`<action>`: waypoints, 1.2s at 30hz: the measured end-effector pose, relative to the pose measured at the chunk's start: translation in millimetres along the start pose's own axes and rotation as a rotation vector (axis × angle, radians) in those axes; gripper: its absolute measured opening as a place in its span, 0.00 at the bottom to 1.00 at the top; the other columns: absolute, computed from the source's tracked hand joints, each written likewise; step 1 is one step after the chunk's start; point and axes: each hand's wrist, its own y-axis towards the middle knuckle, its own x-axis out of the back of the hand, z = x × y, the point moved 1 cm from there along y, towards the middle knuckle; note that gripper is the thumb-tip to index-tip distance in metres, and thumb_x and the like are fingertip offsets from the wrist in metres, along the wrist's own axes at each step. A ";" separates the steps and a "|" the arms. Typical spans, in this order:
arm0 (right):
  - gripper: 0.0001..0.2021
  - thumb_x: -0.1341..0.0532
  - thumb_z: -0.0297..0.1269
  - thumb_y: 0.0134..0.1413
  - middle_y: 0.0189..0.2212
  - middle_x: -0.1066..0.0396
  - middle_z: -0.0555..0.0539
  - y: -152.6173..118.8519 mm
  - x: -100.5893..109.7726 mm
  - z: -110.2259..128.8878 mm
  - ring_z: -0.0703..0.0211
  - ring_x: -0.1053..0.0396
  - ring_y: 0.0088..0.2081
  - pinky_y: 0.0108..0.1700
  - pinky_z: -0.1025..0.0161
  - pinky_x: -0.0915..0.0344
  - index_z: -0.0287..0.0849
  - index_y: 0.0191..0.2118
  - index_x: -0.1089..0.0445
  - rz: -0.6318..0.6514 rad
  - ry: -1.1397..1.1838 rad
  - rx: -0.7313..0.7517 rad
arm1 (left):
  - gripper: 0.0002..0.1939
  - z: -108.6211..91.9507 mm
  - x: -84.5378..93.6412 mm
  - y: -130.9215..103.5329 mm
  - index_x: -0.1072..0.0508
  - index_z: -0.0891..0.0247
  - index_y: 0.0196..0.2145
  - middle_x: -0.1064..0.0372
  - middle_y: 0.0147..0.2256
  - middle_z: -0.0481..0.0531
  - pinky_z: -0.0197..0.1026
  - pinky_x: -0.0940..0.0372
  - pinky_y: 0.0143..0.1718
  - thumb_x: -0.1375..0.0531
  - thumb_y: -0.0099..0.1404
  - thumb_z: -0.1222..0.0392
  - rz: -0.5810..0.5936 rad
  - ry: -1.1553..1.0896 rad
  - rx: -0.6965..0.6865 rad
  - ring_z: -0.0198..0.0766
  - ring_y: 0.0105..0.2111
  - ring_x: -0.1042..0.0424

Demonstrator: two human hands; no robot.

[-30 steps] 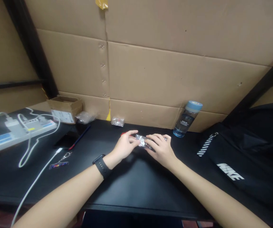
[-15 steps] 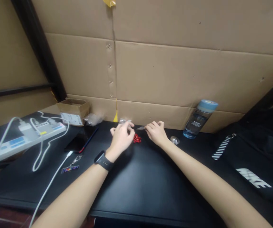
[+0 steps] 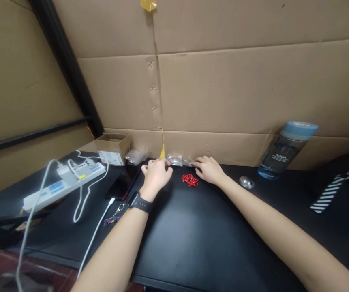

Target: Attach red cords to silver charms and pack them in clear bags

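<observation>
My left hand, with a black watch on its wrist, is held low over the back of the table. Its fingers are bent and apart beside a small clear plastic packet. Further right, my right hand reaches to a crumpled piece of clear plastic lying against the packet. Its fingertips touch the plastic, and the thumb stands away from them. Between the hands, a little nearer to me, lies a small heap of red cord loops. A clear dome rests right of my right hand.
A water bottle stands at the right, before a black bag with a striped strap. Left are a phone on a white cable, a keychain, a power strip, a cardboard box and a plastic bag.
My right hand has lowered the clear plastic beside the packet. My left hand has drawn away from the red loops, which now show fully. The view has turned left.
</observation>
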 end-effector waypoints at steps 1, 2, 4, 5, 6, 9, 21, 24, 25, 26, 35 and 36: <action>0.17 0.43 0.37 0.67 0.52 0.25 0.41 -2.1 0.5 -0.8 0.46 0.33 0.50 0.49 0.53 0.41 0.48 0.58 0.26 -0.002 -0.002 -0.012 | 0.12 1.8 -3.0 -0.7 0.23 0.57 0.44 0.24 0.50 0.60 0.61 0.45 0.56 0.41 0.64 0.58 0.024 0.060 0.007 0.59 0.55 0.33; 0.17 0.43 0.38 0.67 0.52 0.25 0.41 -3.8 1.3 -1.3 0.46 0.33 0.50 0.49 0.53 0.41 0.47 0.58 0.26 -0.003 -0.007 -0.022 | 0.15 3.3 -6.1 -1.8 0.24 0.57 0.48 0.26 0.52 0.62 0.62 0.45 0.56 0.41 0.64 0.57 0.043 0.117 0.024 0.60 0.55 0.33; 0.18 0.43 0.40 0.68 0.53 0.26 0.40 -6.3 3.5 -1.1 0.46 0.32 0.50 0.49 0.52 0.41 0.46 0.58 0.26 -0.001 -0.018 -0.032 | 0.22 5.1 -13.0 -5.2 0.28 0.60 0.56 0.31 0.57 0.67 0.64 0.44 0.57 0.41 0.65 0.55 0.069 0.208 0.064 0.61 0.56 0.34; 0.18 0.43 0.41 0.67 0.53 0.26 0.40 -7.5 4.9 -0.6 0.45 0.32 0.51 0.50 0.52 0.41 0.46 0.58 0.27 0.000 -0.021 -0.033 | 0.25 5.5 -16.7 -7.1 0.31 0.62 0.60 0.35 0.60 0.69 0.66 0.44 0.58 0.42 0.66 0.54 0.078 0.238 0.080 0.62 0.59 0.36; 0.18 0.43 0.41 0.67 0.54 0.26 0.40 -8.8 6.2 0.2 0.45 0.32 0.51 0.50 0.52 0.41 0.46 0.59 0.27 0.001 -0.025 -0.032 | 0.28 5.7 -20.7 -9.0 0.34 0.63 0.62 0.39 0.63 0.71 0.67 0.45 0.59 0.42 0.66 0.53 0.087 0.257 0.092 0.63 0.61 0.38; 0.20 0.42 0.40 0.66 0.55 0.27 0.40 -15.7 8.8 3.3 0.45 0.31 0.52 0.50 0.52 0.42 0.45 0.61 0.30 -0.007 -0.037 -0.037 | 0.32 8.0 -33.9 -12.1 0.40 0.65 0.67 0.51 0.70 0.70 0.71 0.48 0.62 0.45 0.69 0.51 0.144 0.266 0.131 0.65 0.70 0.52; 0.17 0.47 0.35 0.67 0.54 0.27 0.36 -60.3 11.3 13.7 0.45 0.30 0.51 0.52 0.52 0.44 0.38 0.56 0.28 -0.004 -0.054 -0.239 | 0.39 24.3 -62.3 2.1 0.49 0.62 0.73 0.64 0.75 0.58 0.71 0.60 0.68 0.60 0.72 0.39 0.283 0.262 0.177 0.64 0.73 0.64; 0.16 0.46 0.34 0.66 0.53 0.27 0.36 -61.5 13.3 13.8 0.45 0.30 0.51 0.51 0.52 0.45 0.38 0.54 0.27 0.011 -0.066 -0.259 | 0.40 22.6 -62.9 2.3 0.49 0.64 0.73 0.63 0.75 0.58 0.70 0.59 0.69 0.60 0.72 0.39 0.276 0.274 0.176 0.62 0.73 0.64; 0.16 0.46 0.34 0.66 0.52 0.27 0.36 -61.1 13.7 14.2 0.46 0.30 0.50 0.52 0.52 0.45 0.37 0.53 0.27 0.013 -0.073 -0.253 | 0.40 22.5 -63.2 2.5 0.49 0.64 0.73 0.63 0.75 0.58 0.69 0.59 0.69 0.60 0.72 0.39 0.270 0.276 0.174 0.62 0.73 0.64; 0.15 0.45 0.34 0.66 0.52 0.26 0.37 -60.7 14.0 14.8 0.46 0.30 0.50 0.52 0.52 0.45 0.37 0.52 0.27 0.014 -0.079 -0.246 | 0.40 22.7 -63.6 2.8 0.49 0.65 0.73 0.62 0.75 0.58 0.69 0.59 0.69 0.60 0.72 0.39 0.264 0.277 0.173 0.61 0.73 0.64; 0.12 0.45 0.32 0.66 0.47 0.26 0.36 -86.4 28.8 29.5 0.47 0.31 0.47 0.51 0.52 0.47 0.37 0.45 0.26 0.019 -0.128 -0.175 | 0.38 26.4 -66.2 5.4 0.42 0.64 0.70 0.53 0.73 0.61 0.67 0.53 0.68 0.57 0.71 0.39 0.162 0.264 0.139 0.60 0.72 0.57; 0.11 0.45 0.32 0.65 0.47 0.26 0.36 -92.4 34.6 27.8 0.47 0.32 0.47 0.51 0.52 0.47 0.37 0.46 0.26 0.003 -0.133 -0.165 | 0.39 26.8 -66.2 5.6 0.42 0.64 0.70 0.52 0.72 0.61 0.67 0.53 0.68 0.57 0.71 0.38 0.154 0.264 0.135 0.60 0.72 0.56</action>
